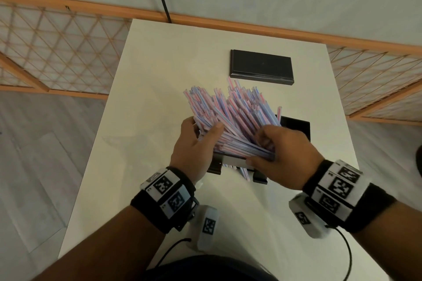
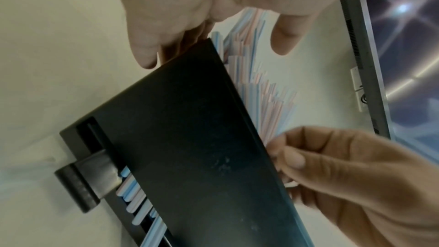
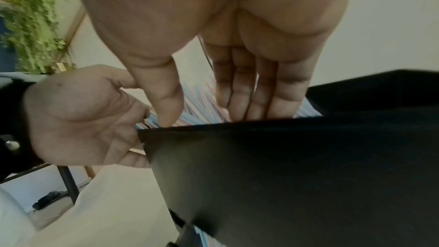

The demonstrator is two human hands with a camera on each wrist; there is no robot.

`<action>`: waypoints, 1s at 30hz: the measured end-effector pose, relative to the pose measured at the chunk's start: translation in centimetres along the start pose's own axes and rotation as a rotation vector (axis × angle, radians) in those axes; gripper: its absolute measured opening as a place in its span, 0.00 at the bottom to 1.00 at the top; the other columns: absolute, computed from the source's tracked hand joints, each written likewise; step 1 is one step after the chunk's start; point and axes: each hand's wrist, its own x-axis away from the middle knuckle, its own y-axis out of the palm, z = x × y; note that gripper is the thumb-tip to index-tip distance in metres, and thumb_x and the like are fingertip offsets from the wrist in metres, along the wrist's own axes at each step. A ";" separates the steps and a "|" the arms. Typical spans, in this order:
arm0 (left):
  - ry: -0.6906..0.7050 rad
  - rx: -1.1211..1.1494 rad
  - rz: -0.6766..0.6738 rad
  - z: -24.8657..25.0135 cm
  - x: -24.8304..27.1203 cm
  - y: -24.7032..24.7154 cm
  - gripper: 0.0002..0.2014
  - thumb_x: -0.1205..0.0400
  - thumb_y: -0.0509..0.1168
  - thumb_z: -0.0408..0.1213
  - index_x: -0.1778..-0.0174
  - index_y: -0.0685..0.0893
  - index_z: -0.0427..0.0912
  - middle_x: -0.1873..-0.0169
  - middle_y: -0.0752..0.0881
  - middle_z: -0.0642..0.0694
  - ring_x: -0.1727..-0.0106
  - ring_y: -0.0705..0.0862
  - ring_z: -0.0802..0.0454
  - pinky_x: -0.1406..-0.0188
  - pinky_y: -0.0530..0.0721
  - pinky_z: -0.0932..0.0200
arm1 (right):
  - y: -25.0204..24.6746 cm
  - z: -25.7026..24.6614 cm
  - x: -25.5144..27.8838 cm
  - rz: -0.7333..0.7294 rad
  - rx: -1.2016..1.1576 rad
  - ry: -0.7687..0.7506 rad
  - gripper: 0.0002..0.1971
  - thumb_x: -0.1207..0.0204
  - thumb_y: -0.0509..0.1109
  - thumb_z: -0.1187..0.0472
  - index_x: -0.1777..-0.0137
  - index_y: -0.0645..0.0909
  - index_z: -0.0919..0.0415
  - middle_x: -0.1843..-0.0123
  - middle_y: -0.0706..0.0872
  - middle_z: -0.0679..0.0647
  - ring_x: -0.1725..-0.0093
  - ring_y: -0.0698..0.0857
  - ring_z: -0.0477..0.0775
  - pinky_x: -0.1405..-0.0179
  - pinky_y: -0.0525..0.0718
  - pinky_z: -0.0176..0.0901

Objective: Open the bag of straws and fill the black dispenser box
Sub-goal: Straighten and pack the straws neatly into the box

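Note:
A thick bundle of pink, blue and white striped straws (image 1: 230, 116) fans up and away from me, its lower ends inside the open black dispenser box (image 1: 294, 125) at the table's middle. My left hand (image 1: 204, 130) grips the bundle's left side, thumb on top. My right hand (image 1: 258, 150) holds the right side, fingers curled over it and thumb underneath. In the left wrist view the box wall (image 2: 190, 147) hides most of the straws (image 2: 268, 97); a few straws (image 2: 133, 194) show in its front slot. The right wrist view shows my fingers (image 3: 249, 97) reaching behind the box wall (image 3: 285, 176).
The box's black lid (image 1: 261, 67) lies flat at the back of the white table (image 1: 146, 75). A faint clear plastic sheet (image 1: 127, 143), perhaps the bag, lies left of my hands. A wooden lattice screen (image 1: 57, 48) stands behind the table.

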 end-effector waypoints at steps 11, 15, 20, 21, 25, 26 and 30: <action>-0.063 -0.125 -0.038 0.5 0.2 1.0 0.24 0.16 0.66 0.59 0.33 0.76 0.45 0.43 0.86 0.46 0.42 0.85 0.49 0.39 0.81 0.47 | 2.8 1.6 -0.6 -0.084 0.121 0.042 0.24 0.34 0.71 0.32 0.50 0.75 0.50 0.52 0.78 0.49 0.53 0.81 0.55 0.51 0.83 0.48; -0.088 -0.190 -0.079 0.7 0.4 0.8 0.21 0.12 0.61 0.56 0.36 0.73 0.41 0.47 0.84 0.45 0.56 0.80 0.57 0.54 0.78 0.53 | 3.1 1.5 -0.9 -0.146 0.140 0.063 0.25 0.37 0.61 0.25 0.58 0.76 0.47 0.63 0.80 0.45 0.59 0.83 0.53 0.56 0.86 0.48; -0.097 -0.192 -0.072 1.0 0.5 0.6 0.19 0.12 0.60 0.56 0.40 0.71 0.42 0.60 0.75 0.52 0.64 0.75 0.57 0.65 0.72 0.58 | 2.5 1.6 -1.0 -0.157 0.120 0.101 0.22 0.33 0.72 0.32 0.59 0.76 0.49 0.67 0.81 0.45 0.63 0.82 0.53 0.59 0.85 0.46; -0.100 -0.188 -0.069 1.0 0.5 0.6 0.18 0.11 0.60 0.55 0.42 0.71 0.42 0.62 0.74 0.52 0.65 0.74 0.56 0.66 0.70 0.58 | 2.5 1.8 -1.0 -0.179 0.132 0.100 0.22 0.32 0.70 0.30 0.60 0.78 0.50 0.67 0.82 0.45 0.62 0.83 0.53 0.58 0.85 0.46; -0.082 -0.138 -0.067 1.1 0.6 0.8 0.18 0.13 0.64 0.54 0.43 0.74 0.40 0.61 0.77 0.52 0.62 0.78 0.53 0.64 0.74 0.58 | 3.1 2.0 -1.3 -0.225 0.119 0.106 0.30 0.35 0.61 0.24 0.53 0.83 0.49 0.64 0.86 0.45 0.59 0.86 0.52 0.55 0.87 0.45; -0.075 -0.141 -0.073 1.1 0.6 0.9 0.20 0.13 0.64 0.55 0.43 0.74 0.39 0.59 0.78 0.50 0.61 0.78 0.53 0.63 0.75 0.57 | 3.3 1.8 -1.4 -0.223 0.122 0.104 0.30 0.34 0.61 0.24 0.51 0.82 0.49 0.63 0.86 0.45 0.58 0.87 0.53 0.54 0.86 0.45; -0.058 -0.120 -0.058 0.8 0.5 1.1 0.31 0.22 0.64 0.69 0.38 0.76 0.44 0.46 0.83 0.49 0.46 0.84 0.51 0.43 0.84 0.48 | 3.3 0.9 -1.6 -0.275 0.104 0.107 0.29 0.34 0.57 0.22 0.54 0.80 0.46 0.65 0.83 0.42 0.59 0.86 0.51 0.53 0.86 0.45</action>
